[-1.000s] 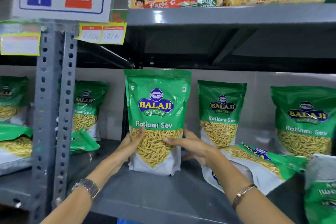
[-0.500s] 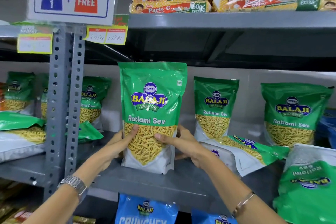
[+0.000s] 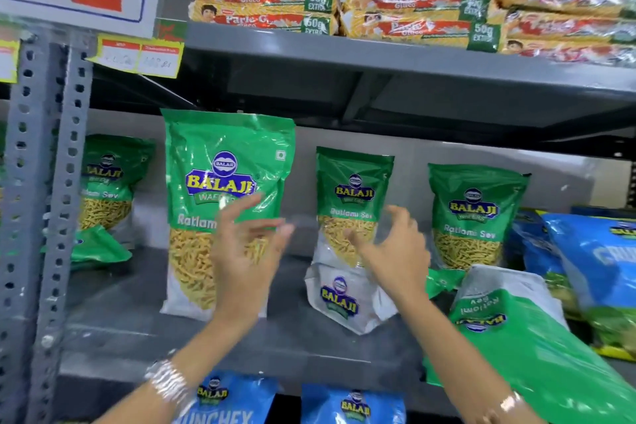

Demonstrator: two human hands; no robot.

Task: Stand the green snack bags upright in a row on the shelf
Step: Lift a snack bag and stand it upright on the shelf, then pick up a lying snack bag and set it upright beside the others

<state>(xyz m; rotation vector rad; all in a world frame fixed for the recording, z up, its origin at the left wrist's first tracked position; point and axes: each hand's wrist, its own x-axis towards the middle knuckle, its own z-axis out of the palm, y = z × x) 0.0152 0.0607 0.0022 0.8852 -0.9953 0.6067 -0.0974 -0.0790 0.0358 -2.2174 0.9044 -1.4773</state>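
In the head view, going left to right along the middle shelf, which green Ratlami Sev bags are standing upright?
Bag behind the grey upright → large front bag, partly behind the open left hand → smaller bag at the back, beside the open right hand → rightmost standing bag.

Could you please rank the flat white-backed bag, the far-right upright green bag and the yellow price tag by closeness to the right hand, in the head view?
From the right hand:
1. Flat white-backed bag, just below and left of the hand.
2. Far-right upright green bag, standing at the back, to the hand's right.
3. Yellow price tag, up left on the rack post.
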